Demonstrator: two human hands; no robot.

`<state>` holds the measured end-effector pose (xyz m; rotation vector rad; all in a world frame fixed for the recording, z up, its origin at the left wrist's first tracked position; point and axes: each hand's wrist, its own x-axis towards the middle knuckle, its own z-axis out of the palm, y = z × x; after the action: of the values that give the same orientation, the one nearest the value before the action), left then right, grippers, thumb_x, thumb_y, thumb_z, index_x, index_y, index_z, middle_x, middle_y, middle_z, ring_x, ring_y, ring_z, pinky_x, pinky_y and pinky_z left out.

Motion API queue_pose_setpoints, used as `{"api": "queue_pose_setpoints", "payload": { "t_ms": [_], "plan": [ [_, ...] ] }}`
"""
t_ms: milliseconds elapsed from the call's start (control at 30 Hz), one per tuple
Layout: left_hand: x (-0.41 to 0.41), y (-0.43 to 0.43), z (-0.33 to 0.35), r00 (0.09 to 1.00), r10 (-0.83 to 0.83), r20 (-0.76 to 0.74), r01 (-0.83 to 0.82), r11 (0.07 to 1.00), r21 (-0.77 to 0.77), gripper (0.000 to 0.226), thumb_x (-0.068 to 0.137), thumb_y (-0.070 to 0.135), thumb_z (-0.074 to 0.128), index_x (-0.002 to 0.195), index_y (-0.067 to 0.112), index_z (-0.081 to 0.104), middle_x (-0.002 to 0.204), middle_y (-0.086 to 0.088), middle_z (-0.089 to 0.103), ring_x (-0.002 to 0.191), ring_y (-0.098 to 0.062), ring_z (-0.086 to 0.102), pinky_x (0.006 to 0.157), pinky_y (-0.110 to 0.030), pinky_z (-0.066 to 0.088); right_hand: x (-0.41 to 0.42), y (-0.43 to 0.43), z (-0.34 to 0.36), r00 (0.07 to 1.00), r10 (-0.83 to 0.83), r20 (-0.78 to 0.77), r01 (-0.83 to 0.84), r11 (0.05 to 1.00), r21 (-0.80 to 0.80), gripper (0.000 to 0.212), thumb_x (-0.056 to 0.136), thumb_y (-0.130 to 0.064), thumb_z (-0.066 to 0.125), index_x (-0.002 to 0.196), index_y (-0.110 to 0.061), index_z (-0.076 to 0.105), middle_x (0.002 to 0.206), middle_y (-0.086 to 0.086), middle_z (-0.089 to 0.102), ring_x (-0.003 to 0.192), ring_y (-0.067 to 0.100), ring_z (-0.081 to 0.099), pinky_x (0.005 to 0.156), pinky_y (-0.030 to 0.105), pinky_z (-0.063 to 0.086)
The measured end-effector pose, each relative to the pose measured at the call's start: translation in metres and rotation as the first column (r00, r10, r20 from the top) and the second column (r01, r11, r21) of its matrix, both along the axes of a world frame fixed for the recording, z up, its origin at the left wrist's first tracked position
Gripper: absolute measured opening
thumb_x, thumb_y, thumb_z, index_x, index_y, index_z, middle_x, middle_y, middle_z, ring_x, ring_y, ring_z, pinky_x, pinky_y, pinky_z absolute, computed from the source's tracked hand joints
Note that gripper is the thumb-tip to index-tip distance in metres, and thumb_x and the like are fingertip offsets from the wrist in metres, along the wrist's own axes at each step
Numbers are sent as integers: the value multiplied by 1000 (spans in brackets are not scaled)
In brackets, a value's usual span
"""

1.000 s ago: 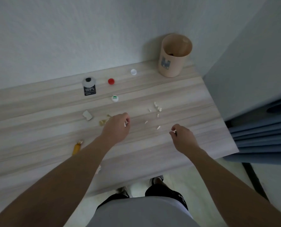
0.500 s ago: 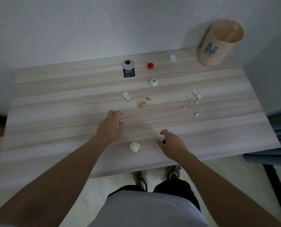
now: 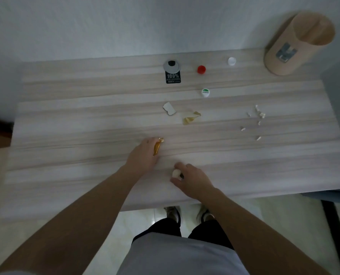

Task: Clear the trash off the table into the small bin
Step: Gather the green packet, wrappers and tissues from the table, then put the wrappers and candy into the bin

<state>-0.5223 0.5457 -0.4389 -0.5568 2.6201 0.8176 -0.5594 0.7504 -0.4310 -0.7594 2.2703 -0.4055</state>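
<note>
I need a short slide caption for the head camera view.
Left hand grips an orange wrapper, right hand a white wad; bin waits.

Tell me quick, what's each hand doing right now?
Left hand: closed on the orange wrapper.
Right hand: fingers closed around the white paper wad on the table.

Both bare forearms reaching forward, left hand [image 3: 145, 153] knuckles-up with fingers curled, right hand [image 3: 193, 180] pinching between thumb and fingertips.

Pale streaked wood-grain table [image 3: 85, 116], tan bin [image 3: 296, 46], red cap [image 3: 201, 69], golden wrapper [image 3: 157, 148]
</note>
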Motion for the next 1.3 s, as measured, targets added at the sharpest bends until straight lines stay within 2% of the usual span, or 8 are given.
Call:
{"api": "queue_pose_setpoints", "payload": {
  "t_ms": [200, 367, 467, 633, 867, 1033, 1200, 1300],
  "plan": [
    [1, 0, 1, 997, 3, -71, 0, 999, 42, 42, 81, 16, 61, 121, 20, 49, 118, -10, 55, 104, -30, 56, 86, -41, 46, -6, 1, 1, 1000, 0, -26, 1, 1000, 17, 23, 88, -37, 53, 101, -18, 51, 95, 7, 56, 84, 30, 57, 65, 32, 41],
    [-17, 10, 20, 986, -28, -166, 32, 999, 21, 26, 88, 24, 58, 112, 24, 49, 98, -4, 56, 85, -22, 55, 73, -34, 43, -30, 16, 25, 995, -93, -42, 94, 995, 27, 22, 84, -35, 54, 89, -15, 49, 86, 5, 54, 76, 26, 54, 63, 33, 43],
    [-36, 21, 36, 974, -60, -219, 66, 997, 24, 20, 88, 25, 58, 106, 24, 49, 92, -2, 56, 81, -21, 54, 71, -36, 45, -46, 31, 45, 980, -183, -82, 184, 983, 16, 21, 83, -35, 55, 87, -14, 52, 83, 3, 56, 73, 22, 55, 62, 34, 46],
    [-76, 48, 76, 952, -118, -283, 124, 992, 3, 24, 86, 24, 59, 109, 23, 51, 92, 1, 55, 80, -18, 54, 68, -33, 42, -77, 63, 83, 944, -298, -141, 294, 955, -47, 18, 81, -31, 54, 85, -14, 51, 77, 3, 55, 70, 22, 53, 54, 29, 37],
    [-143, 101, 122, 913, -162, -374, 167, 986, -20, 29, 85, 24, 62, 112, 25, 50, 99, 2, 56, 84, -17, 54, 70, -30, 38, -138, 133, 129, 885, -396, -245, 375, 918, -129, 18, 81, -30, 57, 81, -16, 46, 77, 3, 51, 72, 24, 49, 62, 29, 33],
    [-198, 150, 155, 904, -199, -378, 208, 978, -18, 29, 86, 23, 61, 112, 27, 49, 100, 1, 56, 74, -18, 62, 69, -39, 51, -191, 189, 155, 839, -444, -315, 409, 896, -173, 18, 80, -29, 57, 80, -16, 44, 78, 3, 49, 73, 24, 49, 63, 31, 34],
    [-248, 188, 175, 881, -205, -426, 188, 979, -80, 31, 86, 22, 61, 116, 24, 50, 100, 2, 55, 79, -17, 56, 70, -34, 46, -248, 230, 171, 820, -453, -350, 417, 891, -176, 19, 80, -31, 56, 80, -17, 44, 76, -1, 48, 73, 24, 51, 60, 30, 35],
    [-279, 207, 186, 886, -165, -433, 157, 986, -54, 31, 86, 20, 62, 114, 24, 51, 100, 1, 56, 76, -18, 61, 70, -38, 53, -284, 249, 177, 806, -480, -348, 431, 877, -212, 18, 82, -31, 57, 81, -16, 46, 72, -2, 49, 68, 20, 49, 53, 29, 31]
  ]
}}
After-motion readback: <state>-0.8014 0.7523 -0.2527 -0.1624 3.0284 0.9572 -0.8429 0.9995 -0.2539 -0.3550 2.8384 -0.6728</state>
